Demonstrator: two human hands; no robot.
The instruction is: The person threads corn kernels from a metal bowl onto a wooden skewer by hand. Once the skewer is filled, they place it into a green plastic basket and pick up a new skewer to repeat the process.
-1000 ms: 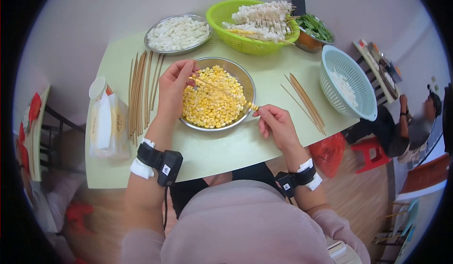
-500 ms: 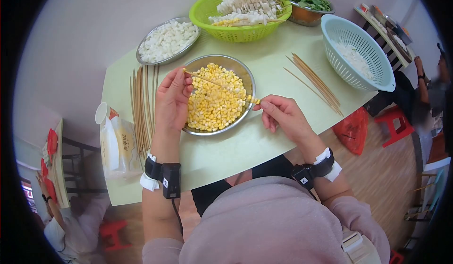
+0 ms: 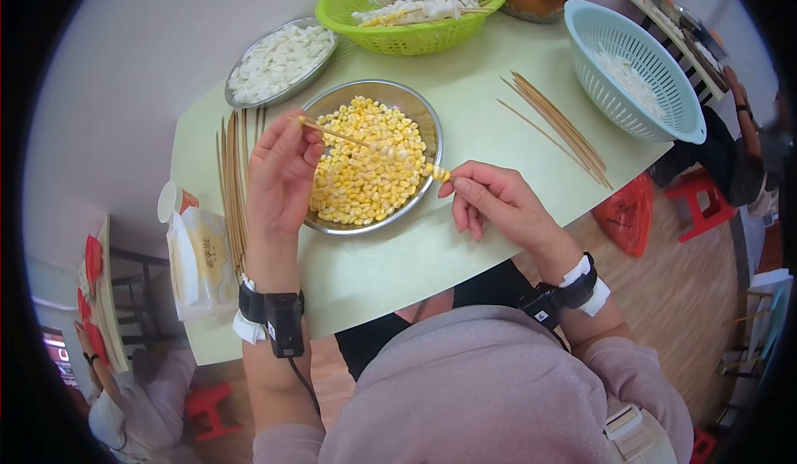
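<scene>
A thin bamboo skewer [image 3: 336, 134] slants over the metal bowl [image 3: 432, 115] of loose yellow corn kernels [image 3: 365, 190]. My left hand [image 3: 281, 169] pinches its upper left end between thumb and fingers. Several corn kernels [image 3: 437, 173] sit in a row near the other end, where the thumb and forefinger of my right hand [image 3: 502, 202] close on them. The skewer's middle is hard to make out against the corn. My right hand is just past the bowl's right rim.
Bare skewers [image 3: 232, 190] lie left, others [image 3: 564, 128] right. A plate of white pieces [image 3: 282, 61], a green basket [image 3: 415, 42] of filled skewers, a bowl of leaves [image 3: 531, 3] and a blue colander [image 3: 639, 74] stand behind. A tissue pack [image 3: 199, 261] and paper cup [image 3: 173, 202] are left.
The view has shifted slightly, so the tableware sits a little higher in it. Both hands keep their grip, and the skewer stays slanted over the corn.
</scene>
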